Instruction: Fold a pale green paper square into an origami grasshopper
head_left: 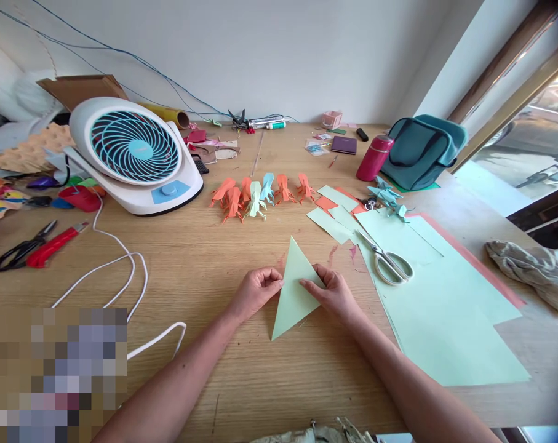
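Note:
A light green paper folded into a triangle (293,295) lies flat on the wooden table (205,258) in front of me. My left hand (256,290) pinches its left edge with curled fingers. My right hand (334,292) presses on its right corner, fingertips on the paper. A row of folded paper figures (260,192), orange, green and blue, stands beyond the triangle. White-handled scissors (389,261) rest on large green sheets (445,320) to the right.
A white and blue desk fan (135,154) sits at the left, its white cable (131,277) looping toward me. Black scissors (18,249) and a red cutter (52,245) lie far left. A red bottle (374,157), teal bag (421,151) and crumpled cloth (528,267) are at the right.

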A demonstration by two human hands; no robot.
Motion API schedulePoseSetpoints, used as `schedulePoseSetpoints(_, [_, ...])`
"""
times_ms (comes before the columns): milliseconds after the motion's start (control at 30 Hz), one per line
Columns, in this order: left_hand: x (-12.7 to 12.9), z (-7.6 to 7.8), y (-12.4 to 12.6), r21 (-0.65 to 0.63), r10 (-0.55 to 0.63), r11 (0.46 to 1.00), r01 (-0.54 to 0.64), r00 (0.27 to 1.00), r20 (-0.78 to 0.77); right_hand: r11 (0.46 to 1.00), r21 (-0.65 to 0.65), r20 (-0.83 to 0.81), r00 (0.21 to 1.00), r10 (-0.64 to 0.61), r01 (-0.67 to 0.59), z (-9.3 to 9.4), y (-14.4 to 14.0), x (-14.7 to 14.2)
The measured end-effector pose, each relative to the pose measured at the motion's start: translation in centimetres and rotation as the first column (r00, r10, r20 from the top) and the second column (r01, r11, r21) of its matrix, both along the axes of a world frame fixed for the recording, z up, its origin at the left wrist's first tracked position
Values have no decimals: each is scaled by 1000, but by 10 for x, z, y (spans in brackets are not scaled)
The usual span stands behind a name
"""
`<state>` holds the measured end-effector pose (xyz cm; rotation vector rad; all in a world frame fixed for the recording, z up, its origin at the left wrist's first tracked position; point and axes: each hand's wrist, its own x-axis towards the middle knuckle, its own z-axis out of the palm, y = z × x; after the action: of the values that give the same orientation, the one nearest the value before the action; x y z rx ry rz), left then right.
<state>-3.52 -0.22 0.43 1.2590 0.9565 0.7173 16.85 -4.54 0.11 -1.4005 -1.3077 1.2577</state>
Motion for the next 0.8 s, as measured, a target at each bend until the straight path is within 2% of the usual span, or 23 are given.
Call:
schedulePoseSetpoints(300, [1, -1, 2, 13, 31, 999, -31, 999, -12, 997, 75, 69, 998, 12, -17, 1, -2, -2])
schedulePoseSetpoints(500, [1, 1, 2, -23, 25, 999, -25, 999, 25, 994, 102, 107, 993, -52, 41, 0, -4, -5])
schedulePoseSetpoints(633, [2, 2, 1, -45, 61, 997, -60, 998, 21, 993, 108, 117, 991, -69, 56, 0, -4, -6])
schedulePoseSetpoints(800, [4, -3, -1, 0, 133, 991, -133, 991, -15, 994, 89, 128, 989, -73, 62, 2, -3, -9])
